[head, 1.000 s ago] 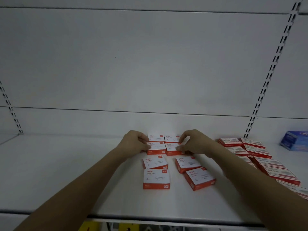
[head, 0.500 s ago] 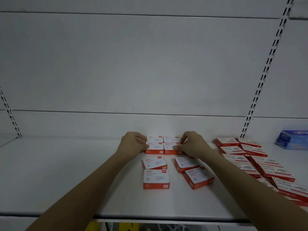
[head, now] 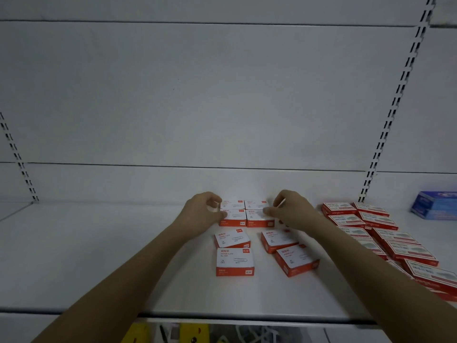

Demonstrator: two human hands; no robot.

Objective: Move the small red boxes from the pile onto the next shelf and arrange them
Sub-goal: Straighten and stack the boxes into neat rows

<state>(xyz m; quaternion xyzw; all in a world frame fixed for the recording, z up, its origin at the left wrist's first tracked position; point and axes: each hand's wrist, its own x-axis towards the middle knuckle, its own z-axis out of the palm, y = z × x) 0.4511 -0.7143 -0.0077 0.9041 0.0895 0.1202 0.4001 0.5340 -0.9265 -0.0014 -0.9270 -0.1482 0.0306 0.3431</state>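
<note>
Several small red-and-white paper-clip boxes lie on the white shelf [head: 99, 256]. Two stacked pairs stand side by side near the back wall: a left stack [head: 233, 216] and a right stack [head: 258, 216]. My left hand [head: 201, 214] pinches the left side of the left stack. From the other side, my right hand [head: 293, 212] touches the right stack with thumb and fingertips. In front lie more boxes: one tilted [head: 232, 238], one square to the edge [head: 235, 261], and two skewed [head: 278, 241] [head: 296, 262].
On the right shelf section lies a pile of longer red boxes [head: 385, 233] spreading toward the front edge. A blue box [head: 435, 205] stands at the far right. A slotted upright [head: 395, 102] divides the sections. Yellow items [head: 193, 334] show below the shelf edge.
Both hands stay at the two stacks, shifting only slightly. The view has drifted a little, so the boxes on the right appear further left.
</note>
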